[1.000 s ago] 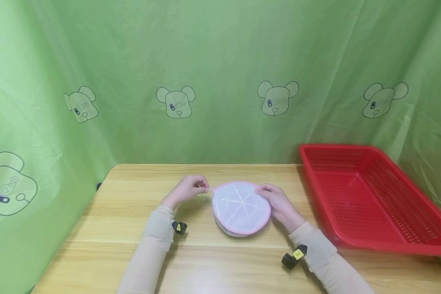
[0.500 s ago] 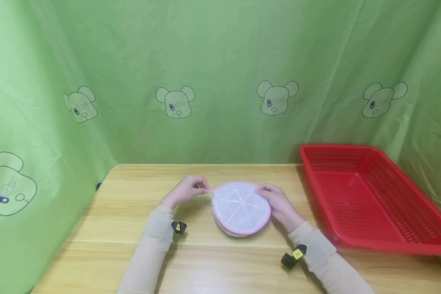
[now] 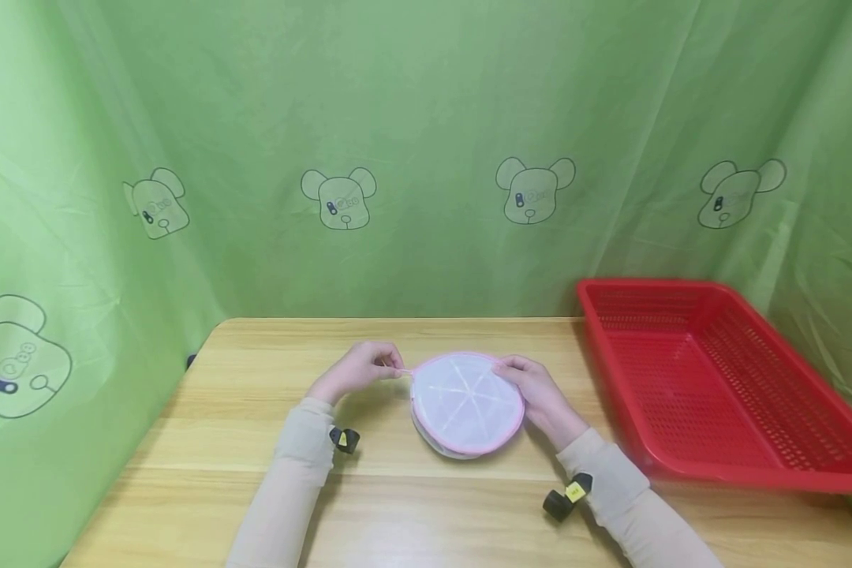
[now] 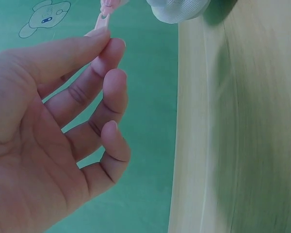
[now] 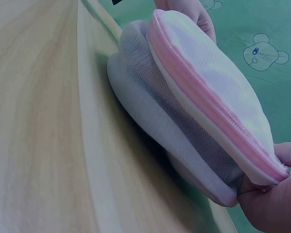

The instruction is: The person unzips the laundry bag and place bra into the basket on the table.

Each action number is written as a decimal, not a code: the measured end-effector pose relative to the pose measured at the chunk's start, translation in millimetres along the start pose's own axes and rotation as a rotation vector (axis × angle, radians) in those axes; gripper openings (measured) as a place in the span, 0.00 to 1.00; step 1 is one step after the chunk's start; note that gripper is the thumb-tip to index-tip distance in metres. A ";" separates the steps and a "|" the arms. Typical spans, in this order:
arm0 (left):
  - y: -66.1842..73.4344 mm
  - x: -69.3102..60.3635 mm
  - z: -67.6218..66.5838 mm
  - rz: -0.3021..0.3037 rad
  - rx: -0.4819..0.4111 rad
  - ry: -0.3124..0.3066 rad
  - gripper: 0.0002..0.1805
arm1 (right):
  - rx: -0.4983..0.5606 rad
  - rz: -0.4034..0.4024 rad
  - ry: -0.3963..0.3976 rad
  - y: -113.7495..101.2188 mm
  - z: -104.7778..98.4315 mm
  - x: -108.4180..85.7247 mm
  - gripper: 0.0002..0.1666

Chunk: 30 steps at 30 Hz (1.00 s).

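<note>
A round white mesh laundry bag (image 3: 461, 414) with a pink zipper round its edge is held over the table, top face tilted toward me. My left hand (image 3: 360, 369) pinches the pink zipper pull (image 4: 102, 22) between thumb and index finger, at the bag's left edge; its other fingers are loosely bent. On the opposite side, my right hand (image 3: 542, 398) grips the bag's rim, thumb on top. The right wrist view shows the zipper (image 5: 208, 104) closed along the visible stretch, with grey mesh side wall (image 5: 184, 121) below it. Part of the right hand's fingers is hidden behind the bag.
A red perforated plastic basket (image 3: 653, 442) stands to the right on the wooden table (image 3: 255, 442). Green curtains (image 3: 426, 260) with bear-head prints hang behind and on both sides. Each wrist carries a small black camera (image 3: 344, 440).
</note>
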<state>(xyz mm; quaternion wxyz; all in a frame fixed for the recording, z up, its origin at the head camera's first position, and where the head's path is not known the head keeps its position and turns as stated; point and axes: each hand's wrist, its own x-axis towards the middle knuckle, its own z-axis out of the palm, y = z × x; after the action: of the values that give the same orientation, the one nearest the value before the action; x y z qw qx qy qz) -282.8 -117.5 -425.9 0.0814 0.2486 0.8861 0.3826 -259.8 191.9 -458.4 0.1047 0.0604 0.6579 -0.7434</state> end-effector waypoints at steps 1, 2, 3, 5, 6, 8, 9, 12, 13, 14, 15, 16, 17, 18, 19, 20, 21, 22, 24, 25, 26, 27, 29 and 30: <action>-0.1 -0.1 -0.2 0.000 -0.002 -0.003 0.03 | 0.001 0.000 -0.001 -0.2 0.2 0.1 0.09; 0.0 -0.2 -0.4 0.000 -0.007 -0.007 0.03 | 0.002 0.003 0.004 -0.2 0.3 0.3 0.09; -0.2 -0.3 -0.5 0.000 -0.009 -0.011 0.03 | 0.000 0.004 0.002 -0.1 0.3 0.5 0.09; -0.2 -0.6 -0.7 -0.004 -0.021 -0.023 0.04 | 0.001 0.011 0.016 0.1 0.6 1.1 0.09; 0.0 -0.9 -0.6 -0.006 -0.025 -0.030 0.04 | 0.000 0.013 0.019 0.3 0.6 1.4 0.09; 0.4 -1.4 -0.6 -0.010 -0.034 -0.043 0.05 | -0.005 0.019 0.029 0.6 0.3 1.6 0.09; 0.4 -1.5 -0.6 -0.011 -0.035 -0.048 0.06 | -0.006 0.019 0.032 0.7 0.2 1.6 0.08; 0.6 -1.9 -0.7 -0.015 -0.038 -0.061 0.05 | -0.009 0.018 0.046 0.5 0.2 0.9 0.08; 0.4 -1.8 -0.7 -0.017 -0.041 -0.066 0.05 | -0.010 0.017 0.048 0.4 0.2 0.7 0.08; 0.1 -1.7 -0.7 -0.018 -0.040 -0.070 0.05 | -0.009 0.017 0.051 0.2 0.3 0.4 0.08; -0.2 -1.5 -0.6 -0.017 -0.040 -0.075 0.04 | -0.007 0.017 0.054 0.2 0.6 0.4 0.08; -0.5 -1.3 -0.6 -0.015 -0.042 -0.082 0.04 | -0.005 0.018 0.054 0.2 0.7 0.4 0.08; -0.8 -1.1 -0.6 -0.014 -0.045 -0.089 0.05 | -0.003 0.019 0.055 0.1 1.0 0.3 0.08; -1.2 -0.9 -0.6 -0.012 -0.049 -0.097 0.05 | 0.000 0.020 0.054 -0.1 1.4 0.2 0.08; -1.5 -0.8 -0.7 -0.007 -0.048 -0.104 0.05 | 0.003 0.021 0.056 -0.2 1.7 0.0 0.07; -1.7 -0.7 -0.8 -0.005 -0.048 -0.112 0.05 | 0.004 0.023 0.057 -0.4 1.9 -0.1 0.07; -1.9 -0.7 -0.9 -0.002 -0.048 -0.119 0.05 | 0.007 0.024 0.059 -0.4 2.2 -0.2 0.07; -2.3 -0.7 -1.0 0.001 -0.048 -0.126 0.05 | 0.009 0.024 0.060 -0.7 2.5 -0.5 0.07; -2.7 -0.8 -1.1 0.006 -0.043 -0.136 0.05 | 0.009 0.024 0.062 -1.0 2.9 -1.0 0.06; -2.9 -0.8 -1.2 0.009 -0.034 -0.140 0.05 | 0.011 0.024 0.063 -1.0 3.0 -1.0 0.06; -3.0 -0.8 -1.3 0.010 -0.032 -0.143 0.05 | 0.012 0.024 0.066 -1.1 3.4 -1.2 0.06; -3.1 -0.8 -1.3 0.012 -0.029 -0.144 0.05 | 0.014 0.021 0.061 -1.1 3.7 -1.5 0.07; -2.8 -0.7 -1.2 0.011 -0.027 -0.143 0.05 | 0.017 0.018 0.057 -1.3 4.2 -1.7 0.07; -2.6 -0.8 -1.0 0.010 -0.026 -0.141 0.05 | 0.021 0.017 0.058 -1.3 4.5 -1.9 0.08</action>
<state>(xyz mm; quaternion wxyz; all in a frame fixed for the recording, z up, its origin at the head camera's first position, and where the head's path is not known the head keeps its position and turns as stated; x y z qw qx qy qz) -283.5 -120.1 -427.1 0.1452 0.2782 0.8719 0.3760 -258.1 187.7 -456.2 0.0915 0.0885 0.6523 -0.7472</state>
